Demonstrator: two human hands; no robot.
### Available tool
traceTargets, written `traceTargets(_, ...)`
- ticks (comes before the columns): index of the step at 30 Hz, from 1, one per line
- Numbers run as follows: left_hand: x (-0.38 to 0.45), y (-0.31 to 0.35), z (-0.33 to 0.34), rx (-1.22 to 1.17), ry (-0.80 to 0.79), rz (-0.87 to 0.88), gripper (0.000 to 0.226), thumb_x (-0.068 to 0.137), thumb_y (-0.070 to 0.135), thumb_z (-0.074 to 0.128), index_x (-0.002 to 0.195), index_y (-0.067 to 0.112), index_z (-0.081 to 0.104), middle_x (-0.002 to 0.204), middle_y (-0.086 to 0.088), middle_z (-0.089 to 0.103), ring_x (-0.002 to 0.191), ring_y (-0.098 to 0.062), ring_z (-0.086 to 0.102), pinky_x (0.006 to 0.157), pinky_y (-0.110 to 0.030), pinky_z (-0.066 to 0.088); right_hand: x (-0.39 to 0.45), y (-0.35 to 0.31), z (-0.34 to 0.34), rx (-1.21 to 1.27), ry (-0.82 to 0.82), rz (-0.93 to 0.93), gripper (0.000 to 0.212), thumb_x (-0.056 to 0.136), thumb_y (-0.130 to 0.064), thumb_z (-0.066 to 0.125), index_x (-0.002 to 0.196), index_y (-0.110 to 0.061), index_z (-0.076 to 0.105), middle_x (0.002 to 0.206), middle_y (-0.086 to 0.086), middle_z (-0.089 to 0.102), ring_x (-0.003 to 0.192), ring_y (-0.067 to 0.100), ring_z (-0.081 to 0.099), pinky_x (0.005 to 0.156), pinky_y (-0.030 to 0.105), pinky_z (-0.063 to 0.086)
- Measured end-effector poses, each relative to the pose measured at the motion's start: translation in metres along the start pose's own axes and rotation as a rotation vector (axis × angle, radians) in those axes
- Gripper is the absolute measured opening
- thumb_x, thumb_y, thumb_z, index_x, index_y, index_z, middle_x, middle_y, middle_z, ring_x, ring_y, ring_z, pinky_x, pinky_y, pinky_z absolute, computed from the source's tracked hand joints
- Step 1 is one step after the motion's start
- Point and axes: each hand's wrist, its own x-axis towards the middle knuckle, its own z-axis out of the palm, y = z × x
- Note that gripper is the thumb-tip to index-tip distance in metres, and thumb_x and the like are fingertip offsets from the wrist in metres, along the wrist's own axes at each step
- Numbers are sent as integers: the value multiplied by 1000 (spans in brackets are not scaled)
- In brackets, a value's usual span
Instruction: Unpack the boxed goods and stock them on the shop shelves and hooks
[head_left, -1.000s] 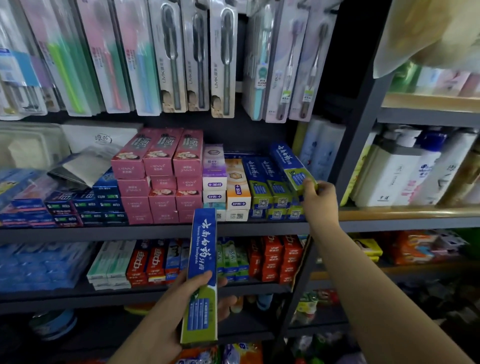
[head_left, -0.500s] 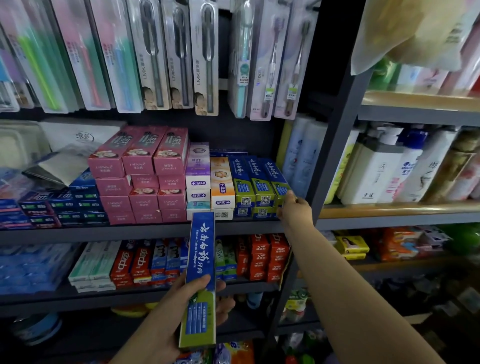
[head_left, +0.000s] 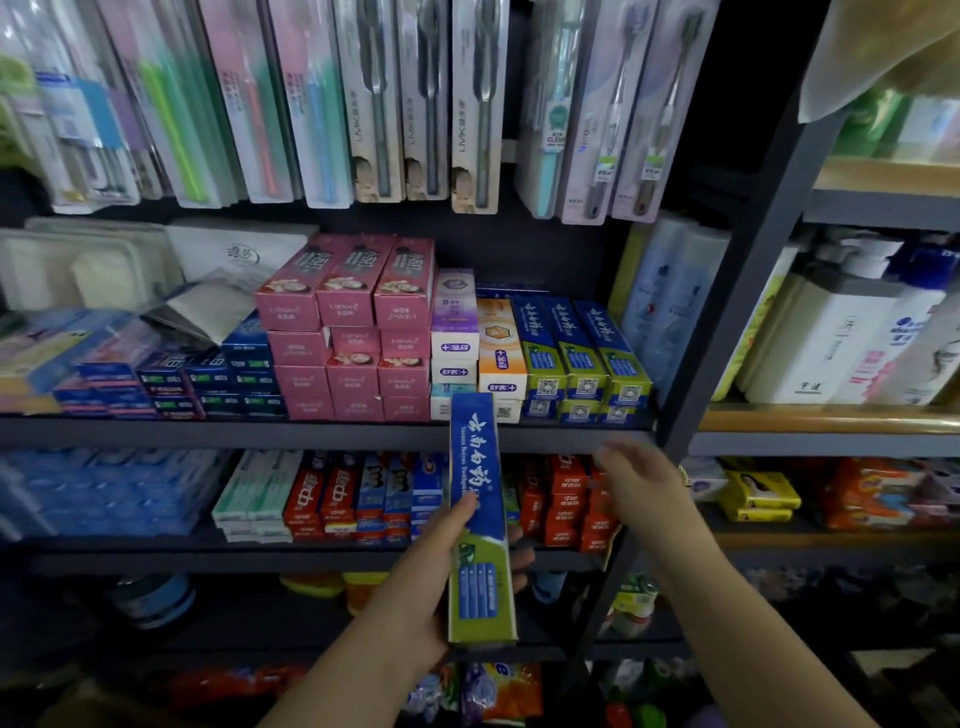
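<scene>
- Withdrawn from the blue-and-green stack (head_left: 582, 358), where half a second ago it was touching the rightmost box, the right hand (head_left: 641, 480) now hangs below the shelf edge (head_left: 322, 434) and is blurred with motion.
- Its fingers look loosely spread and hold nothing; the blur keeps me from saying more.
- That stack now sits square, three boxes across the top, at the right end of the row above the shelf edge; a second ago its rightmost box was tilted in the hand.
- Upright in front of the shelf edge stands the toothpaste box (head_left: 480, 519), its top just overlapping that edge, much as before.
- Around its lower half the left hand (head_left: 441, 566) grips it, thumb on the printed face and fingertips showing past its right side.
- Holding it on end probably keeps it ready to pass to the free hand or to slide in lengthwise with its matching boxes above the shelf edge.
- Left of the stack, above the shelf edge, stand the pink boxes (head_left: 348, 322).
</scene>
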Motion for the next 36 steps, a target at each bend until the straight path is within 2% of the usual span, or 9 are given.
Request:
traceTargets(3,3,1,7,30,36,51,58,72,48,64,122,18,59,101,-14,71,81,-26,70,64,-36,54,-64,1,14,-189,-416,74,23,90,-55,48,100,-35,54,99,-9,66,88,13,68,71,28,55)
traceTargets(6,5,5,20,10,7,107,61,69,48,61,124,20,57,105,-11,72,84,-21,70,65,-34,53,-83,10,22,-39,-556,166,25,89,-45,54,103,-24,59,86,0,72,70,17,68,58,25,50)
traceTargets(9,5,17,33,95,-82,97,54,79,51,54,123,19,59,108,-7,72,92,-19,69,74,-36,51,-84,3,23,106,-425,103,19,93,-29,54,101,-14,62,74,7,71,61,16,62,56,26,49)
traceTargets(13,7,43,41,235,-122,207,35,95,40,48,117,18,63,111,-8,71,96,-22,65,87,-39,47,-55,-20,19,145,-212,-55,25,94,-33,54,97,-12,66,76,4,72,65,13,64,62,28,50)
traceTargets(19,3,46,6,297,124,265,19,92,20,58,111,14,61,95,-6,73,82,-23,70,73,-35,54,27,-59,25,342,-61,35,20,92,-31,61,95,-12,59,94,11,69,68,15,61,65,27,53)
traceTargets(23,-9,33,-35,271,235,213,18,92,18,60,109,12,61,95,-11,73,82,-27,68,71,-36,52,55,-69,39,425,-7,150,23,88,-30,66,92,-12,51,89,8,66,62,15,61,50,21,54)
traceTargets(28,-29,20,-81,187,389,88,15,93,17,58,106,10,60,98,-17,70,86,-33,64,76,-39,50,64,-63,46,580,138,133,27,84,-27,71,98,-18,51,97,2,65,79,16,69,76,31,59)
traceTargets(30,-34,15,-95,140,460,27,11,95,16,55,102,9,59,94,-17,67,82,-32,61,72,-37,46,64,-61,51,596,176,115,32,84,-26,71,108,-19,51,102,2,62,80,17,71,73,28,58)
traceTargets(36,-43,7,-118,112,559,-23,10,96,17,52,94,10,59,87,-16,65,78,-32,59,67,-35,44,67,-65,61,497,290,72,22,85,-30,71,85,-22,51,100,1,63,78,12,68,72,26,57)
